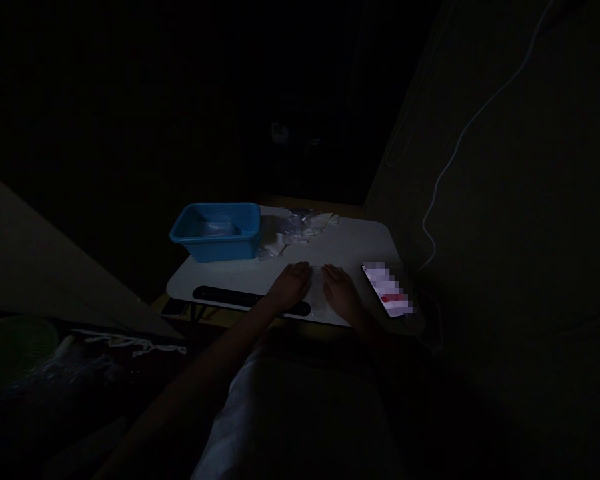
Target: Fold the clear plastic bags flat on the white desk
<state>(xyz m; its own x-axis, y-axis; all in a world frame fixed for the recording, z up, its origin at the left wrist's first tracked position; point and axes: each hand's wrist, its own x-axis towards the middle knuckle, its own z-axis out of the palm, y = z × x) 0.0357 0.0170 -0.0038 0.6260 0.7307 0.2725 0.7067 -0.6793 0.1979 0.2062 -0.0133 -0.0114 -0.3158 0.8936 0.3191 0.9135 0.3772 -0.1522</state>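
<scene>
Flanking a clear plastic sheet (318, 293) below center frame, left hand (291, 285) and right hand (341, 291) lie flat, outstretched.
Its visible length runs between them.

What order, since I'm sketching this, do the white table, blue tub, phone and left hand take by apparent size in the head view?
1. White table
2. Blue tub
3. Phone and left hand: too alike to rank

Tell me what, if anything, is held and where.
Nothing is visibly gripped; left hand and right hand rest at opposite sides of the clear plastic.
</scene>
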